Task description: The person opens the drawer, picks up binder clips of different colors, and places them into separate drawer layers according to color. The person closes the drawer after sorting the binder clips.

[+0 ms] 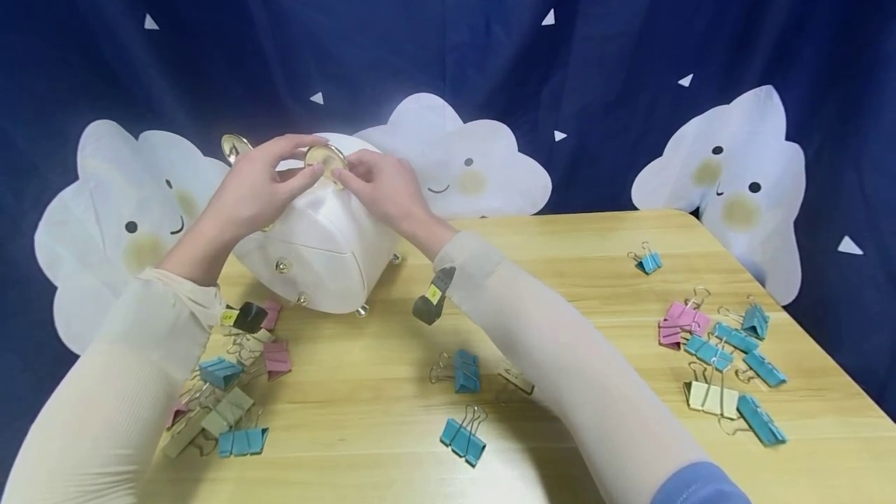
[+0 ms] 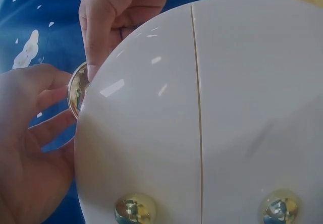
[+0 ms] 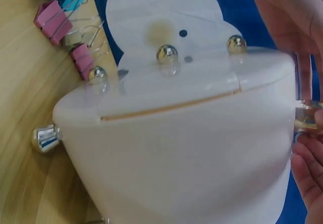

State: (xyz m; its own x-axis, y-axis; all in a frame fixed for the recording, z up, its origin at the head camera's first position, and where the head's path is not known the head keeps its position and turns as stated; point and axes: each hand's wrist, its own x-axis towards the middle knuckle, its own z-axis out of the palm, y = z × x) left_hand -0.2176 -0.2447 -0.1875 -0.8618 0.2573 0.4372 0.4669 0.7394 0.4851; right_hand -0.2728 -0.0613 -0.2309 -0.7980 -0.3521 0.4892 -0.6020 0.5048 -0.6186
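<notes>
The rim of a gold disc [image 1: 326, 160] is pinched by the grip of the left hand [image 1: 259, 181], its thumb laid across the front. The same disc is pinched from the other side by the grip of the right hand [image 1: 392, 189]. By the disc a white container [image 1: 322, 247] is topped, tilted at left of centre in the head view, its seamed face turned toward the lower left and set with small gold knobs [image 1: 282, 265]. A second gold disc [image 1: 234, 148] is seen beyond the left hand. Both forearms are covered by pale sleeves [image 1: 560, 333]. On the wooden table [image 1: 364, 403], binder clips are scattered: a mixed pile [image 1: 227, 411] of cream, pink and blue at lower left, two blue clips [image 1: 467, 371] at lower centre, a cream clip [image 1: 516, 378] partly hidden by the right sleeve, and another mixed group [image 1: 709, 348] at right. A lone blue clip [image 1: 649, 261] is placed above that group. The background is filled by a blue curtain [image 1: 602, 99], printed with smiling white clouds [image 1: 483, 169] and small triangles [image 1: 549, 18]
</notes>
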